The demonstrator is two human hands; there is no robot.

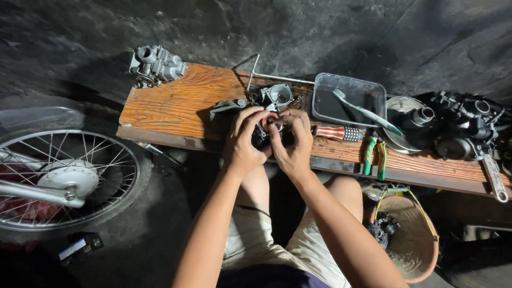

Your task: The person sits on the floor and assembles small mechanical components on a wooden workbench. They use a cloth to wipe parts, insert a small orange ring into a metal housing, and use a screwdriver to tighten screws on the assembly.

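From my seat I see both hands meeting at the centre of the frame over a wooden surface [176,104]. My left hand [242,141] and right hand [292,141] come up from below and close on a dark carburettor body [266,114] that stands at the near edge of the plank, its open round throat showing just above the knuckles. The left fingers [250,116] curl narrow around the part's left side; the right fingers [288,118] pinch in tight at a small spot on its top, thumb and forefinger almost meeting. What they pinch is too small for me to name.

The part lies straight ahead of both hands, touching them, so neither hand is nearer; its long axis runs away from me, up the frame, toward the throat.

Just right of the right hand lies a screwdriver with a red and white striped handle [333,133], its length along the plank edge. Beyond it sit green-handled pliers [375,156] and a shallow grey tray [373,88] holding a toothbrush [368,112]. A second carburettor [154,65] rests at the upper left corner of the plank. A spoked wheel [64,178] fills the left of the frame, and an orange basket [410,242] sits on the floor at the lower right.
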